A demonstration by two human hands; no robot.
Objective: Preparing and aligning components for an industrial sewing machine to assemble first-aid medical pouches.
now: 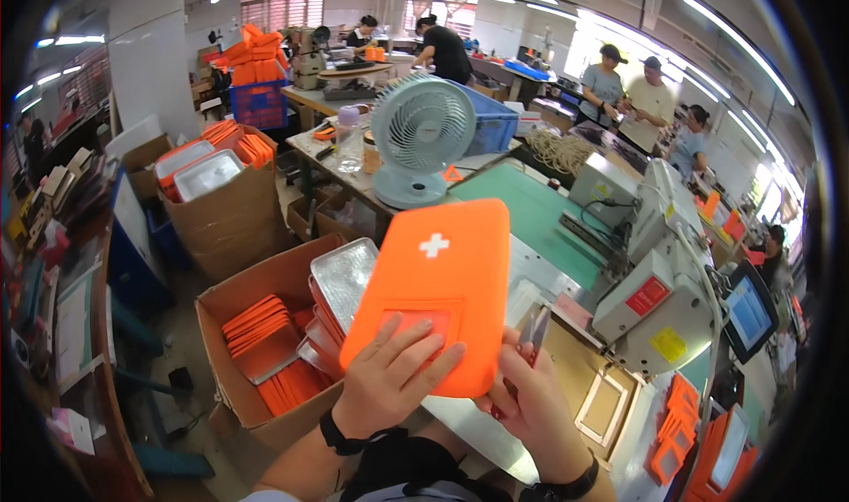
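Note:
In front of me an orange first-aid case (442,272) with rounded corners and a white cross stands tilted up, its face toward me. A stitched pocket with a clear window sits on its lower part. My left hand (389,383) lies over that window, fingers spread flat on it. At the lower right edge, my right hand (535,405) is closed round a small pair of scissors (536,327), blades pointing up, and also touches the case. Some of its fingers are hidden behind the case.
A carton (265,405) at left holds orange pieces and metal trays (345,276); another carton (221,223) stands behind. A pale blue fan (423,135) is ahead. At right are a sewing machine (659,298), a wooden frame (606,409) and orange pieces (676,427). People work farther back.

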